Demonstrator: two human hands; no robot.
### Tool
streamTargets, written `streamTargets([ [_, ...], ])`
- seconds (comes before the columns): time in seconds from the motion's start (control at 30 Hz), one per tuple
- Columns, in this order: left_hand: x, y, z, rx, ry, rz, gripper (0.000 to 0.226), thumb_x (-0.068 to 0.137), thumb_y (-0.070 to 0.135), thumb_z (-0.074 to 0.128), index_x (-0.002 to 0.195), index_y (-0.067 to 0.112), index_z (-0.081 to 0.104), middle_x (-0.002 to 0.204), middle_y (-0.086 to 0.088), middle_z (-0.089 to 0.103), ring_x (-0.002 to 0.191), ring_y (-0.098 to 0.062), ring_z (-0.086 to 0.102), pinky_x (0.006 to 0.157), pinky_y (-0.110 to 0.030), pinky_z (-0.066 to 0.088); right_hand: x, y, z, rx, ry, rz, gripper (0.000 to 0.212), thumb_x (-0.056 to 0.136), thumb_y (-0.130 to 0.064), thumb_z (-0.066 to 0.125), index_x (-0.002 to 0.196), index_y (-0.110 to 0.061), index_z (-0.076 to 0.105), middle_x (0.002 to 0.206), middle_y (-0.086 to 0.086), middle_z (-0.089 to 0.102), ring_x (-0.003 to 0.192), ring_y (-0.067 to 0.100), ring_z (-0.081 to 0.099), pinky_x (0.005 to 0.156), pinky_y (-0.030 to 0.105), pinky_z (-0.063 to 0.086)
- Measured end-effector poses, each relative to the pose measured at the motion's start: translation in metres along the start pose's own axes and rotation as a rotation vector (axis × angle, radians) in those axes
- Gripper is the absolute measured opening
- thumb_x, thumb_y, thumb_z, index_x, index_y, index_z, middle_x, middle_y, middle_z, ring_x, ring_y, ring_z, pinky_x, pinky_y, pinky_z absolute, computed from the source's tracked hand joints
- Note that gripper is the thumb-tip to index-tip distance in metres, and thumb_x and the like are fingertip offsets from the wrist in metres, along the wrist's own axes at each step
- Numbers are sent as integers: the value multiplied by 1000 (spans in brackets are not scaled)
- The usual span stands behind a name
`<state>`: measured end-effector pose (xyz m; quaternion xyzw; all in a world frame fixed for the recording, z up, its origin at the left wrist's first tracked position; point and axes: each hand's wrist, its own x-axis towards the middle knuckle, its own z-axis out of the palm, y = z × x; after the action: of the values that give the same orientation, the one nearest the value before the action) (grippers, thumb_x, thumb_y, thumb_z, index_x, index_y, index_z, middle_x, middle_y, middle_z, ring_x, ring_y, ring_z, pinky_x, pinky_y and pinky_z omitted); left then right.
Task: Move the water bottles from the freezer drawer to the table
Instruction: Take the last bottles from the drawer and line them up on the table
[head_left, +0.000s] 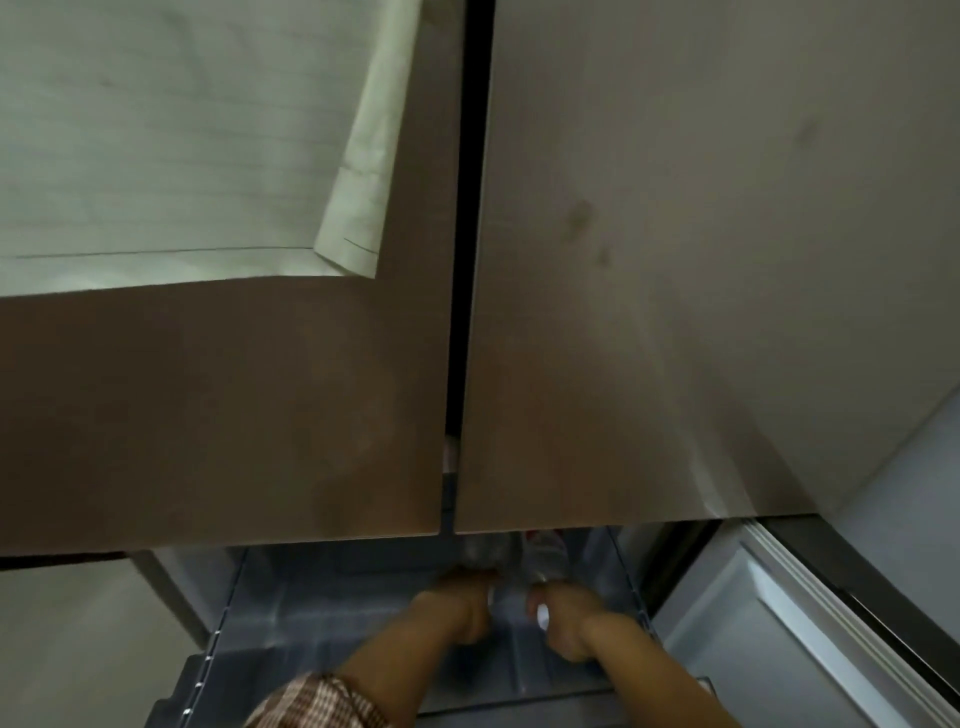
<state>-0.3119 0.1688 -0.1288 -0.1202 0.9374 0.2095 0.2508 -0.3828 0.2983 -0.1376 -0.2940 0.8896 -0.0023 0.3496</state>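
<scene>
The freezer drawer (291, 613) stands pulled out at the bottom of the view, a grey plastic bin under the fridge doors. Two clear water bottles lie at its far end. My left hand (462, 605) grips the neck end of the left bottle (480, 553). My right hand (563, 618) grips the right bottle (545, 561), whose white cap shows by my fingers. Red marks show on the right bottle's label. The far ends of both bottles are hidden under the doors.
Two brown fridge doors (675, 312) fill most of the view, close above the drawer. A sheet of lined paper (182, 130) hangs on the left door. The drawer's metal rails run along both sides. A white panel (753, 623) lies to the right.
</scene>
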Motion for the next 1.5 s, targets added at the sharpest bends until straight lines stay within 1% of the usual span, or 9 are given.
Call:
streamTargets([
  [0.1, 8, 1, 10, -35, 20, 30, 43, 95, 19, 50, 137, 11, 47, 143, -15, 46, 129, -31, 46, 109, -35, 36, -7, 6, -3, 17, 43, -7, 35, 95, -13, 48, 130, -18, 51, 140, 9, 48, 126, 29, 47, 102, 32, 40],
  [0.23, 1, -7, 10, -52, 126, 26, 35, 95, 21, 50, 128, 9, 51, 135, -17, 52, 121, -32, 51, 98, -29, 38, -27, 4, -6, -49, 258, -85, 9, 90, -13, 50, 86, -20, 49, 103, 14, 61, 96, 33, 59, 70, 32, 43],
  [0.47, -56, -25, -17, -186, 500, 117, 20, 93, 16, 49, 106, 12, 63, 109, -12, 68, 101, -30, 63, 79, -29, 45, -72, -17, -18, -290, 683, -268, 38, 97, -23, 42, 135, -23, 42, 106, 16, 66, 96, 39, 62, 63, 34, 33],
  [0.77, -148, -51, -11, -209, 627, 101, 28, 86, 20, 62, 112, 27, 66, 109, -2, 72, 103, -24, 65, 84, -26, 45, -121, -38, 7, -254, 773, -459, 25, 86, -22, 56, 108, -25, 45, 85, 13, 67, 75, 37, 63, 55, 36, 45],
  [0.87, -182, -63, -13, -198, 701, 91, 26, 85, 23, 62, 110, 30, 67, 99, -3, 74, 93, -25, 67, 79, -29, 45, -142, -58, 11, -304, 822, -525, 32, 83, -21, 61, 104, -30, 39, 82, 11, 66, 72, 34, 63, 52, 36, 45],
  [1.0, -247, -80, -17, -179, 799, 99, 21, 85, 25, 65, 106, 28, 68, 61, 5, 55, 54, -11, 51, 63, -23, 36, -178, -99, 13, -322, 892, -624, 32, 81, -21, 62, 103, -30, 41, 75, 8, 63, 67, 33, 61, 49, 33, 41],
  [1.2, -366, -121, 5, -247, 990, 60, 15, 81, 22, 72, 94, 27, 70, 64, 5, 55, 52, -9, 49, 55, -20, 35, -243, -187, 38, -330, 979, -783, 34, 81, -24, 64, 106, -32, 44, 77, 5, 67, 67, 30, 63, 52, 38, 52],
  [1.37, -471, -169, 43, -311, 1154, -69, 16, 78, 23, 74, 93, 26, 71, 59, 5, 54, 55, -18, 53, 59, -26, 42, -296, -278, 70, -232, 926, -866, 31, 81, -25, 66, 108, -25, 54, 72, 6, 66, 61, 29, 61, 53, 35, 50],
  [1.5, -559, -201, 70, -290, 1199, -193, 17, 81, 26, 71, 97, 23, 70, 52, 7, 47, 54, -17, 47, 59, -26, 37, -331, -351, 105, -27, 711, -928, 27, 81, -29, 70, 105, -26, 58, 63, -1, 60, 59, 19, 58, 62, 32, 49],
])
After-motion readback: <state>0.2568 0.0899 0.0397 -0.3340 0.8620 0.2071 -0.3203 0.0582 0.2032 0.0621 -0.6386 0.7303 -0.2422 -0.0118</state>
